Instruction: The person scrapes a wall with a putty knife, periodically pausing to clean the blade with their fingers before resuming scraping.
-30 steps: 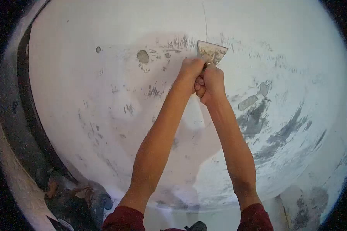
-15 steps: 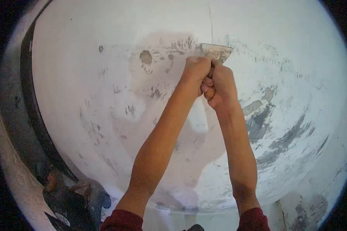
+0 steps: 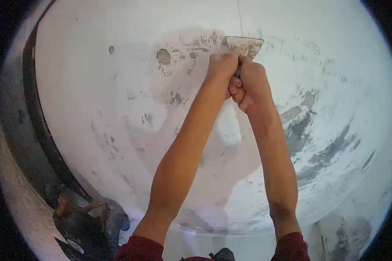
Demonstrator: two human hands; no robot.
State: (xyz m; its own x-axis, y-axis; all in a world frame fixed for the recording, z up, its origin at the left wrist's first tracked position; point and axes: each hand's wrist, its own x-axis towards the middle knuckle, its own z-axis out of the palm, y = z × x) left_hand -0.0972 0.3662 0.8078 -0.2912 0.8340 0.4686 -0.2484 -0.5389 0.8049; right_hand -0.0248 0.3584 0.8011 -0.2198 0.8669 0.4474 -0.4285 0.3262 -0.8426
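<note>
A wide-bladed putty knife (image 3: 247, 43) lies with its blade against the white wall (image 3: 183, 156); its handle is hidden inside my fists. My left hand (image 3: 222, 69) is closed around the handle, thumb reaching up near the blade. Pressed close beside it, my right hand (image 3: 254, 80) is wrapped round the same tool, fingers curled. A thin crack (image 3: 239, 17) runs up the wall from the blade's edge. Scrape marks and dark scuffs spread to both sides of the blade, and a grey chipped patch (image 3: 163, 56) shows left of my hands.
At the lower left, a person in dark clothes (image 3: 85, 226) is low down near the wall. A dark curved strip (image 3: 41, 113) borders the wall's left side. Larger grey scraped areas (image 3: 331, 150) lie to the right, with a grey patch (image 3: 291, 114) beside my right forearm.
Both hands and the putty knife have moved slightly up the wall together, grip unchanged. The view has shifted a little.
</note>
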